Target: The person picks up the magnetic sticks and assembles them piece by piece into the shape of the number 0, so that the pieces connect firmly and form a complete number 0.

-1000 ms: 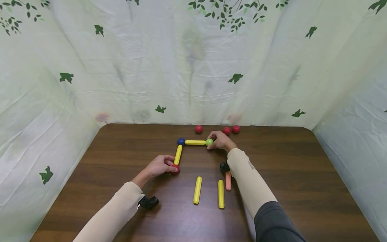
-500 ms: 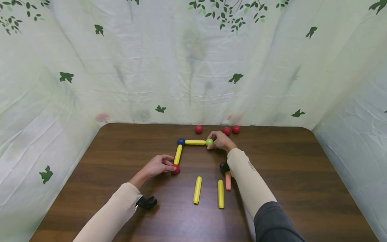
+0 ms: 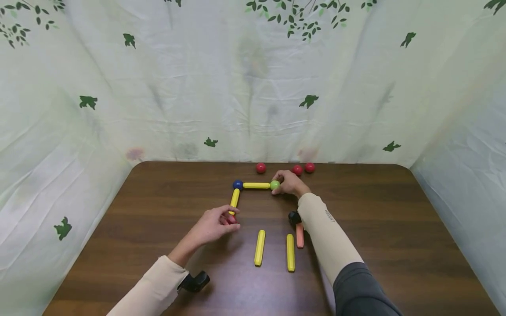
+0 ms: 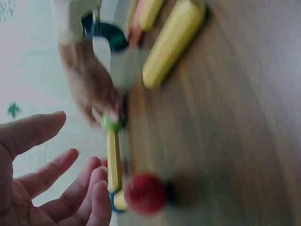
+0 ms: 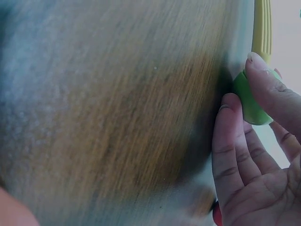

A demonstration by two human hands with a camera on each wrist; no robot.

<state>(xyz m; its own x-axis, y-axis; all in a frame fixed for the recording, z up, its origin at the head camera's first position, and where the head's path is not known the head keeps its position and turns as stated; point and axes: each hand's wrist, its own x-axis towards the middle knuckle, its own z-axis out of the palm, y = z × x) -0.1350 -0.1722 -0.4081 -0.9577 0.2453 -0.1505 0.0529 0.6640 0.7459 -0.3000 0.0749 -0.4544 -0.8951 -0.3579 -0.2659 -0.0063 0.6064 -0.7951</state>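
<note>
The left hand (image 3: pixel 213 224) has shifted right and spread its fingers since the last frame; I see no clear move in the right hand (image 3: pixel 290 183). Done: near red ball (image 4: pixel 146 193), yellow stick (image 3: pixel 235 197), blue ball (image 3: pixel 238 184), second yellow stick (image 3: pixel 256 185) and green ball (image 3: pixel 274 185), lined up in one bent chain. Left: two loose yellow sticks (image 3: pixel 259 248), a pink stick (image 3: pixel 300 236) (partly hidden by the wrist camera (image 3: pixel 294 218)), three spare red balls (image 3: pixel 261 168). Left fingers apart, near red ball just beyond them, not held; right thumb and fingers pinch the green ball.

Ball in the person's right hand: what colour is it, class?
The ball is green, shown best in the right wrist view.
</note>
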